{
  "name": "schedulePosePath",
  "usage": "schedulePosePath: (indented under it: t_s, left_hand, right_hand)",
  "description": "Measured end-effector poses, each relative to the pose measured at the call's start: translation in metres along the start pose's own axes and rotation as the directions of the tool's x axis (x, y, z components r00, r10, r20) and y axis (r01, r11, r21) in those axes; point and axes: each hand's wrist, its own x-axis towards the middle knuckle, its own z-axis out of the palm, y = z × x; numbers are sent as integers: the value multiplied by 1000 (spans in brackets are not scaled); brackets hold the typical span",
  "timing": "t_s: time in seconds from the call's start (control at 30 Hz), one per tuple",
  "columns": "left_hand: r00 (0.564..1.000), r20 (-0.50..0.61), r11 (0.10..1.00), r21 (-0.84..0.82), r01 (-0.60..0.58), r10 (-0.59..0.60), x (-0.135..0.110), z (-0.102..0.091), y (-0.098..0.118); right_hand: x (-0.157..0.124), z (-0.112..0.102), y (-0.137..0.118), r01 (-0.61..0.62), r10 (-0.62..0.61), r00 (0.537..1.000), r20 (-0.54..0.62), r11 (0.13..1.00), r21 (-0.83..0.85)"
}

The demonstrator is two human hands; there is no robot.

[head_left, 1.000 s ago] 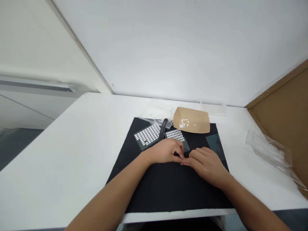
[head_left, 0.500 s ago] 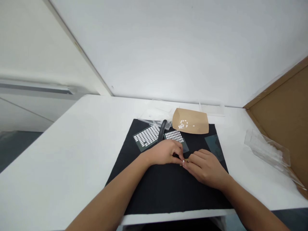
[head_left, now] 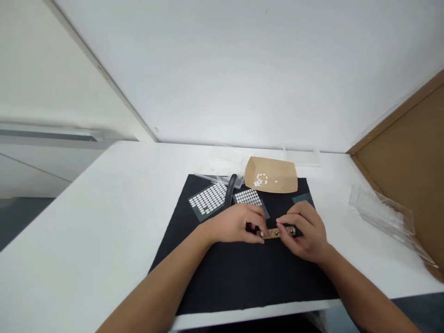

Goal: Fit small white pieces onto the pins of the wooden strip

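Both hands meet over the middle of a black mat (head_left: 243,277). My left hand (head_left: 236,224) pinches the left end of a narrow brown strip (head_left: 275,233) that carries small white dots. Its right end is gripped by the curled fingers of my right hand (head_left: 307,229). The strip lies level just above the mat. Behind the hands lie two dark sheets covered with white dots (head_left: 207,200) (head_left: 248,197) and a black tool handle (head_left: 229,189) between them.
A brown paper tray (head_left: 272,175) with a few white dots stands at the mat's far edge, with clear plastic packaging (head_left: 222,167) to its left. A clear plastic box (head_left: 381,213) lies at the right by a brown board (head_left: 409,152). The white table (head_left: 104,212) ends close to me.
My hands have drawn apart sideways. The brown strip, hidden between the fingertips before, now shows stretched between them. My right hand has moved right and a little away from me.
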Motion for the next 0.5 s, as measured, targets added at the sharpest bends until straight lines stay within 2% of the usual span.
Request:
schedulePosePath:
  t_s: [0.27,0.5]
  left_hand:
    - [997,43,998,8,59,-60,0,-4,1]
    - [994,50,995,1,97,-97,0,-3,4]
  right_hand:
    - [-3,-1,0,-26,25,999,-49,1000,-12]
    - [-2,-1,5,-95,93,995,-44,994,-48]
